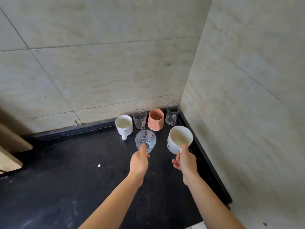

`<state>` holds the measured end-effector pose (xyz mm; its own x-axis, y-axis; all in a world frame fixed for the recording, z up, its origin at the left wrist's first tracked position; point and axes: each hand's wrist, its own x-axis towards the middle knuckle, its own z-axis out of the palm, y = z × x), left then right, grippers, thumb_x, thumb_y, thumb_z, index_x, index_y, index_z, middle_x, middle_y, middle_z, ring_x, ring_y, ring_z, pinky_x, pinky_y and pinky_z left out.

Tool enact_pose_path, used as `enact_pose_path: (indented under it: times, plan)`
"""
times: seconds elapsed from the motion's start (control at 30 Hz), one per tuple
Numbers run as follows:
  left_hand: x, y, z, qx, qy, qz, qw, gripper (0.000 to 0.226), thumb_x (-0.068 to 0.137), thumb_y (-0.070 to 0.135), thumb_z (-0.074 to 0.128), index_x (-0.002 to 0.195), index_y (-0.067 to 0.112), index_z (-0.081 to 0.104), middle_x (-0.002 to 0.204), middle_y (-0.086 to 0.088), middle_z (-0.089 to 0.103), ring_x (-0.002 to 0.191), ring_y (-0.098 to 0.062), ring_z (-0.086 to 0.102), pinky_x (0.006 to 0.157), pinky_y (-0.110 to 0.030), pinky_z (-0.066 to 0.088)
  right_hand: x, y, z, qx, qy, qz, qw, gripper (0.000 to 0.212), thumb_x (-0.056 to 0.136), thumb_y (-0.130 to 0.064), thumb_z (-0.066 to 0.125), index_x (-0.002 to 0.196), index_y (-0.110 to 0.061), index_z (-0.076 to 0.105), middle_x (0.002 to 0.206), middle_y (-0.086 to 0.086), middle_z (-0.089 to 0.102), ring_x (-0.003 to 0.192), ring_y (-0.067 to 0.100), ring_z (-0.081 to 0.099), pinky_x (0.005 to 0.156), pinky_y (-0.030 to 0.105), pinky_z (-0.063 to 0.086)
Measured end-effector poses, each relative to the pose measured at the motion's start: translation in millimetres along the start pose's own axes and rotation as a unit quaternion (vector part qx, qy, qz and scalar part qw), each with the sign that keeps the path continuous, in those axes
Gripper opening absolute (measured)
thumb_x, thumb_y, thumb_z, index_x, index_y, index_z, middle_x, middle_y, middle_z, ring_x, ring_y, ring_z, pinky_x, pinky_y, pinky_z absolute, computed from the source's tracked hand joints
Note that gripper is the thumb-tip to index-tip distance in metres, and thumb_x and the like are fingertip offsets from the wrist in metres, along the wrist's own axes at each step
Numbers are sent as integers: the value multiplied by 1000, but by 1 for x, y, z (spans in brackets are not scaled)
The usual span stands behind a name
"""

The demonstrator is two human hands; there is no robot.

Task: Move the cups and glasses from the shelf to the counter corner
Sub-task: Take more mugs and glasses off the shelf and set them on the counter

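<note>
my left fingers (143, 148) pinch a clear glass (145, 140); my right fingers (182, 148) grip a white mug (179, 139) above the counter (66, 171), near four cups in the corner.

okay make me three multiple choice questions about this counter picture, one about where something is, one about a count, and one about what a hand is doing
1. Where is the orange cup?
A. Between two clear glasses, by the back wall
B. In the left hand
C. At the counter's front edge

2. How many cups and glasses stand along the back wall?
A. Two
B. Four
C. Six

3. What is the right hand doing?
A. Hanging empty
B. Holding a white mug
C. Resting flat on the counter

Answers:
1. A, a clear glass sits on each side of it.
2. B, white, clear, orange, clear.
3. B, its fingers grip the mug, tilted toward the camera.
</note>
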<state>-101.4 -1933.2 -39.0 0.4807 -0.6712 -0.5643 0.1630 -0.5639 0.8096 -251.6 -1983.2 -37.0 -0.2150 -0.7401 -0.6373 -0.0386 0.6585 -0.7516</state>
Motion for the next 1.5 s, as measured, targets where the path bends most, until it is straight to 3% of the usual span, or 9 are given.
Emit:
enact_pose_path:
  times: [0.33, 0.63, 0.83, 1.03, 1.13, 1.27, 1.3, 1.37, 1.5]
  plan:
    - [90, -12, 80, 34, -9, -73, 997, 54, 101, 52, 33, 90, 8, 63, 75, -5, 58, 68, -15, 52, 58, -30, 39, 124, 1, 26, -42, -15, 45, 998, 42, 94, -50, 47, 75, -14, 58, 72, 4, 56, 66, 17, 61, 62, 29, 52]
    - [115, -15, 127, 29, -10, -94, 995, 54, 101, 54, 31, 90, 12, 63, 83, -3, 62, 73, -14, 56, 59, -29, 39, 165, 0, 19, -57, -30, 48, 997, 41, 96, -49, 47, 81, -13, 60, 77, 4, 57, 72, 19, 61, 68, 31, 53]
    - [113, -16, 136, 46, -16, -64, 997, 53, 101, 55, 28, 96, 16, 63, 96, 1, 66, 78, -13, 64, 60, -27, 41, 172, 0, 20, -55, -41, 41, 997, 40, 98, -48, 45, 86, -13, 59, 80, 5, 57, 74, 19, 61, 69, 32, 51]
    - [109, -11, 124, 72, -46, -37, 996, 54, 102, 55, 28, 105, 15, 65, 95, 11, 61, 82, -10, 62, 57, -19, 40, 169, 4, 14, -117, -48, 4, 992, 47, 101, -47, 41, 73, -13, 58, 83, 5, 66, 81, 20, 70, 81, 40, 59]
    - [99, -1, 110, 93, -54, -9, 994, 42, 104, 50, 30, 76, 26, 50, 80, 7, 50, 80, -18, 56, 58, -20, 46, 160, 1, 7, -201, -42, -43, 978, 46, 104, -48, 39, 90, -13, 65, 97, 7, 68, 93, 28, 69, 88, 50, 56]
    - [83, 19, 73, 170, -34, 114, 978, 44, 105, 35, 34, 69, 12, 42, 70, -2, 46, 80, -35, 48, 79, -47, 49, 139, -20, -1, -302, -3, -87, 949, 43, 102, -49, 47, 114, -9, 56, 122, 16, 52, 88, 30, 55, 76, 38, 44]
    - [79, 26, 60, 195, -20, 150, 969, 43, 105, 33, 35, 73, 10, 48, 78, -5, 53, 91, -40, 50, 79, -45, 46, 131, -28, -1, -324, 6, -104, 940, 47, 102, -48, 49, 125, -7, 53, 130, 17, 47, 93, 33, 56, 77, 37, 42]
    - [72, 41, 33, 242, 14, 208, 948, 37, 105, 38, 35, 109, 12, 61, 120, -10, 58, 119, -33, 49, 92, -42, 41, 110, -50, 2, -331, 21, -182, 925, 54, 102, -46, 49, 139, -7, 47, 142, 16, 41, 110, 39, 59, 83, 39, 44]
    - [43, 86, -41, 301, 113, 351, 879, 45, 104, 43, 35, 140, 18, 48, 154, -8, 36, 136, -34, 36, 107, -47, 36, 42, -105, 25, -246, 20, -435, 866, 43, 101, -34, 56, 135, -9, 52, 143, 10, 44, 125, 27, 53, 97, 37, 47]
